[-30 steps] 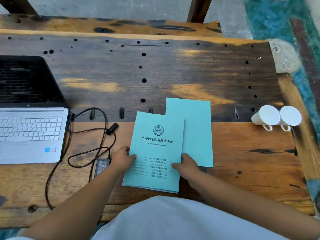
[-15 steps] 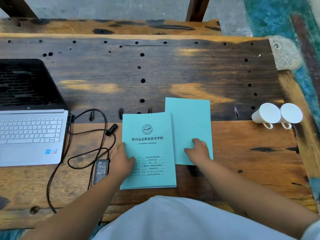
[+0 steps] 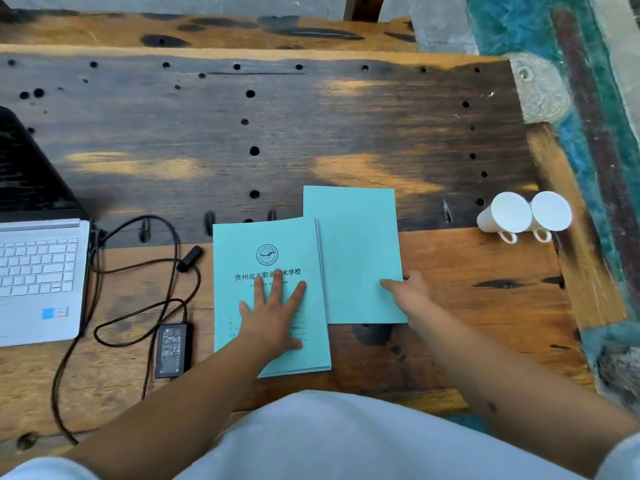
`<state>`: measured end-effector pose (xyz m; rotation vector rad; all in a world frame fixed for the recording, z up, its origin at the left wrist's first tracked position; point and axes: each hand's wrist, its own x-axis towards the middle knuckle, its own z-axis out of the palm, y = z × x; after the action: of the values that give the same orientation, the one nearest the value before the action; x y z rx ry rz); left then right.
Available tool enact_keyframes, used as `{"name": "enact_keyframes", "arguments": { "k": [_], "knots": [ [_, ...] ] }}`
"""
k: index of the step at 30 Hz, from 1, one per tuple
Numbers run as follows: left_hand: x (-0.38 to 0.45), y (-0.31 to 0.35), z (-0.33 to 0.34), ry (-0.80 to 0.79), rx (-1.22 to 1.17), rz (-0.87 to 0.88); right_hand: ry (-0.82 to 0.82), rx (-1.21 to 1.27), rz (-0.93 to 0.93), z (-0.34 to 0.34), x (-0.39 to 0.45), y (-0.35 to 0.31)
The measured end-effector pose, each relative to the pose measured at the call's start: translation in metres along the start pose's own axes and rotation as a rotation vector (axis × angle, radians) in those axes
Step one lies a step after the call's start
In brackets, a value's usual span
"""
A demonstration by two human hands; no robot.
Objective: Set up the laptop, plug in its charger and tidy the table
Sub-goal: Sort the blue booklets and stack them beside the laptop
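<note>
Two teal booklets lie side by side on the wooden table (image 3: 346, 126). The printed booklet (image 3: 256, 244) is nearer me, and my left hand (image 3: 273, 317) rests flat on its cover with fingers spread. The plain booklet (image 3: 353, 237) lies to its right and partly under it; my right hand (image 3: 408, 289) pinches its right edge, thumb on top. An open silver laptop (image 3: 38, 268) sits at the left edge. Its black charger brick (image 3: 171, 348) and looped cable (image 3: 138, 271) lie between the laptop and the booklets.
Two white mugs (image 3: 523, 216) lie on their sides near the table's right edge. The far half of the tabletop is dark wood with many small holes. A blue-green painted surface runs beyond the right edge.
My left hand slid from the printed booklet's left edge onto its cover and spread flat. My right hand moved right to the plain booklet's right edge.
</note>
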<state>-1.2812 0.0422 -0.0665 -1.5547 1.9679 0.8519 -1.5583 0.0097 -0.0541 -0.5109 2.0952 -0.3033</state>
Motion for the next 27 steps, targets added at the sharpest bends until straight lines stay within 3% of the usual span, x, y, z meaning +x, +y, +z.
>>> {"name": "enact_keyframes", "arguments": {
  "k": [6,19,27],
  "knots": [
    [-0.001,0.000,-0.001,-0.015,0.004,0.002,-0.175,0.168,0.048,-0.011,0.009,-0.009],
    [-0.001,-0.001,-0.003,-0.026,0.005,0.004,-0.184,0.127,-0.061,-0.014,0.003,-0.008],
    [-0.001,0.000,-0.003,-0.036,0.007,-0.001,-0.212,0.193,-0.019,-0.022,0.012,-0.012]
  ]
}}
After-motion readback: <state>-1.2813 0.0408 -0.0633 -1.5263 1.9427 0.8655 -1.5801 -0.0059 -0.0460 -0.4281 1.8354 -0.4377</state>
